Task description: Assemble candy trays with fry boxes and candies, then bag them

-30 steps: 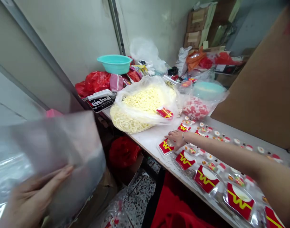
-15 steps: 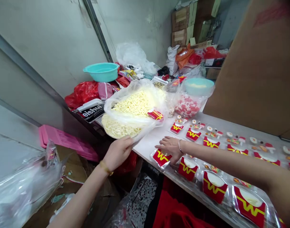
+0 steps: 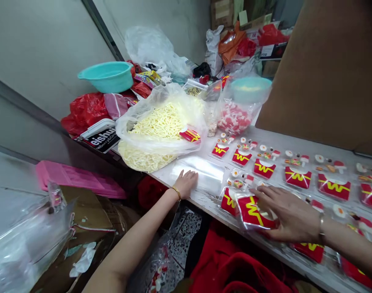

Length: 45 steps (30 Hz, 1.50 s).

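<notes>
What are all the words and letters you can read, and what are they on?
"eishu", ends unclear: on the black label at the left.
"berry&D", only partly readable: on that same label, lower down.
"W", in yellow: on the red pouches.
Too small to read: print on the black-and-white box and the colourful packets at the back.

Soft light, glare on clear plastic (image 3: 208, 173)

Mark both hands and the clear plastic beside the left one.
Left hand (image 3: 186, 183), head view: back of hand.
Right hand (image 3: 291, 211), head view: back of hand.
Clear plastic (image 3: 209, 174), head view: its upper surface.
</notes>
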Each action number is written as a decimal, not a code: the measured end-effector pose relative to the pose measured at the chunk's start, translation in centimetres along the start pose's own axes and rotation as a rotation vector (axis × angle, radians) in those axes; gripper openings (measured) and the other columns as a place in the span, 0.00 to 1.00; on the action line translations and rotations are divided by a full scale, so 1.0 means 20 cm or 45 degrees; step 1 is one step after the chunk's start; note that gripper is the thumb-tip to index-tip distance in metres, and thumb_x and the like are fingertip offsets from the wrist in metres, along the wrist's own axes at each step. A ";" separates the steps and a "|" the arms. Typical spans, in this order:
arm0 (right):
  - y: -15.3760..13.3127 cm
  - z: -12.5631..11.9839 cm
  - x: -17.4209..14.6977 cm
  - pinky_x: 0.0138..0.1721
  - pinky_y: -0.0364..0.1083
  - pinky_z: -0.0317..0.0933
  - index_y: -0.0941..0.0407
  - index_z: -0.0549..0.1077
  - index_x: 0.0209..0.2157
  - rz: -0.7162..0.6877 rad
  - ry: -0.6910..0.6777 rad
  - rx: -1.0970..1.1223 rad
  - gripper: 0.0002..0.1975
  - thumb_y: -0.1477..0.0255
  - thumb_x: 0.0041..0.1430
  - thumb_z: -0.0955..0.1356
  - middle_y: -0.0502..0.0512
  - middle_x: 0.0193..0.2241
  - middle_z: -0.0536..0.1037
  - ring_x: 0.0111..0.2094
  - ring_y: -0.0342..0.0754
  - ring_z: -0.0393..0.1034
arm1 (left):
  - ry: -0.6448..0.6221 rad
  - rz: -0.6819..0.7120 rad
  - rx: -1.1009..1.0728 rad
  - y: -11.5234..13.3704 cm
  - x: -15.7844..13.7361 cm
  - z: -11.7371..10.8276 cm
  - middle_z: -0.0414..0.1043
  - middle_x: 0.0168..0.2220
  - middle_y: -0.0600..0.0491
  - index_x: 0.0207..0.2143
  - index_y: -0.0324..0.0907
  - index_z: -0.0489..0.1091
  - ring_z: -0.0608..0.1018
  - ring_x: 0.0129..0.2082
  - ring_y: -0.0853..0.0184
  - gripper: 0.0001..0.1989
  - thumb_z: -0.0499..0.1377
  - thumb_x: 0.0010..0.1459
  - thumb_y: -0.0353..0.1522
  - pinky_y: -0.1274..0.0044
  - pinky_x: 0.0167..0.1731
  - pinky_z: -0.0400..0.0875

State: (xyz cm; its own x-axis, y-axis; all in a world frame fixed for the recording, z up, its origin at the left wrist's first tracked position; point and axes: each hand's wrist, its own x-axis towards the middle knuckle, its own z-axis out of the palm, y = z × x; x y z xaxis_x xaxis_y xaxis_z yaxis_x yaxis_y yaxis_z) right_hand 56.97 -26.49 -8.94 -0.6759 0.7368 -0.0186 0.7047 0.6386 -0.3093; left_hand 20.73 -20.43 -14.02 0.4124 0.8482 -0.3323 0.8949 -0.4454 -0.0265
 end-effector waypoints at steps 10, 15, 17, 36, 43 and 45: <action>0.01 0.06 -0.06 0.49 0.60 0.57 0.55 0.50 0.64 0.165 0.098 -0.117 0.43 0.52 0.50 0.65 0.64 0.53 0.67 0.51 0.63 0.61 | 0.466 -0.057 -0.419 0.27 0.36 -0.05 0.67 0.40 0.50 0.39 0.43 0.66 0.69 0.43 0.61 0.18 0.54 0.57 0.47 0.68 0.42 0.63; 0.00 0.10 -0.07 0.50 0.59 0.57 0.55 0.51 0.64 0.246 0.099 -0.150 0.44 0.51 0.50 0.65 0.65 0.55 0.65 0.53 0.63 0.60 | 0.506 -0.128 -0.407 0.31 0.44 0.07 0.67 0.38 0.52 0.35 0.44 0.65 0.68 0.41 0.63 0.10 0.55 0.59 0.40 0.71 0.40 0.59; 0.00 0.12 -0.07 0.50 0.59 0.56 0.55 0.50 0.64 0.284 0.089 -0.132 0.44 0.51 0.50 0.65 0.65 0.55 0.65 0.53 0.62 0.59 | 0.518 -0.119 -0.427 0.29 0.43 0.08 0.67 0.38 0.53 0.35 0.44 0.64 0.68 0.41 0.64 0.08 0.54 0.59 0.39 0.71 0.40 0.58; -0.07 0.10 0.02 0.49 0.57 0.55 0.57 0.48 0.64 0.353 0.087 -0.085 0.47 0.53 0.47 0.67 0.66 0.53 0.65 0.51 0.61 0.60 | 0.575 -0.107 -0.460 0.26 0.44 0.08 0.69 0.37 0.54 0.34 0.43 0.65 0.69 0.40 0.65 0.06 0.53 0.61 0.35 0.73 0.37 0.56; -0.14 0.00 0.15 0.48 0.56 0.53 0.59 0.49 0.64 0.179 0.098 -0.122 0.48 0.53 0.45 0.67 0.66 0.51 0.66 0.49 0.61 0.60 | 0.619 0.266 -0.365 0.30 0.30 -0.10 0.71 0.34 0.54 0.33 0.42 0.67 0.71 0.37 0.68 0.09 0.52 0.62 0.36 0.72 0.38 0.54; -0.14 -0.01 0.16 0.47 0.56 0.53 0.60 0.51 0.63 0.154 0.052 -0.139 0.48 0.54 0.43 0.68 0.66 0.49 0.68 0.48 0.62 0.61 | 0.630 0.363 -0.382 0.34 0.26 -0.14 0.71 0.33 0.54 0.33 0.42 0.68 0.72 0.37 0.69 0.11 0.51 0.63 0.37 0.73 0.38 0.55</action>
State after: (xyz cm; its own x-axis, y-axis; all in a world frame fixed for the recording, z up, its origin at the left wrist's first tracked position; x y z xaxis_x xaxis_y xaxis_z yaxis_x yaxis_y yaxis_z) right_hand 52.83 -25.85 -7.89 -0.5768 0.8168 -0.0097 0.8012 0.5634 -0.2017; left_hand 29.41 -18.30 -13.20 0.6066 0.7724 0.1882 0.7180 -0.6339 0.2874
